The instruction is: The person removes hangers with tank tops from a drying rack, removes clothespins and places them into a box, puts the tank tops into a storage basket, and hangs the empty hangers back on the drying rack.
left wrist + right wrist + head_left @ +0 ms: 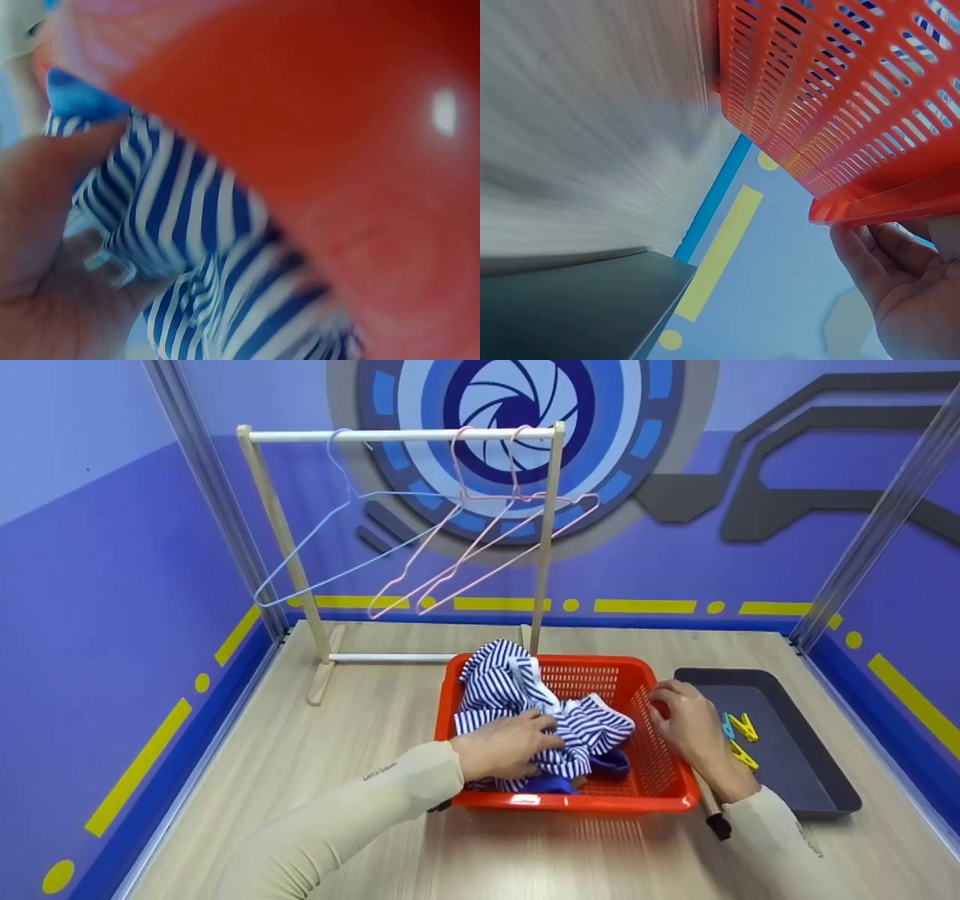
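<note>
A blue-and-white striped garment lies bunched in the red plastic basket, with darker blue cloth under it. My left hand reaches over the basket's near left side and grips the garment. In the left wrist view the thumb and fingers close around the striped fabric, beside the blurred red basket wall. My right hand holds the basket's right rim, its fingers bent over the edge. From the right wrist, that hand shows against the rim, with stripes visible through the slotted wall.
Behind the basket stands a rack with a blue hanger and two pink hangers. A dark grey tray at right holds yellow clothespins and a teal one. A wooden bar with a dark end lies beside the basket.
</note>
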Demonstrator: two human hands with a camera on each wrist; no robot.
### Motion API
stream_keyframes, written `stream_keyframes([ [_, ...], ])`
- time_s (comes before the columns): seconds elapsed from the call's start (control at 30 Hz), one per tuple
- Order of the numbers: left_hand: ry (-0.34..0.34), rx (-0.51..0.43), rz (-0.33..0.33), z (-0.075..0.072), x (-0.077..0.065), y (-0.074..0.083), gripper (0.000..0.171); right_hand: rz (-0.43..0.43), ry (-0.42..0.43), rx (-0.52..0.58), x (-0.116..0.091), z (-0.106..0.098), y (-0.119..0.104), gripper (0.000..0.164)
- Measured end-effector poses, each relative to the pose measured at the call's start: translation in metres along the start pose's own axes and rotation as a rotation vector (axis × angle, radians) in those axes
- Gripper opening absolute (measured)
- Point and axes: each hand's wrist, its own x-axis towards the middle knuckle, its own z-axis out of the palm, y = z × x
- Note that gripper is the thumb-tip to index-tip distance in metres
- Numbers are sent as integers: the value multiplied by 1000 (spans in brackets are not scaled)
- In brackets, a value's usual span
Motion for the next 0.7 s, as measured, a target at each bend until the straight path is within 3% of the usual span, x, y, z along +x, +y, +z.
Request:
stream_keyframes([
  [0.2,-44,-50,-7,-1,-5,1,52,-1,0,3,0,2,-1,13],
  [0.4,-47,-87,-21,-17,-13,2,53,0,-14,9,0,2,-3,15],
  [0.53,-6,-95,-47,-32,-22,4,55,-9,-13,7,2,1,-2,14],
  [0.7,98,-91,-80,-48,-35,2,54,-32,-8,-10,4,-1,0,13],
])
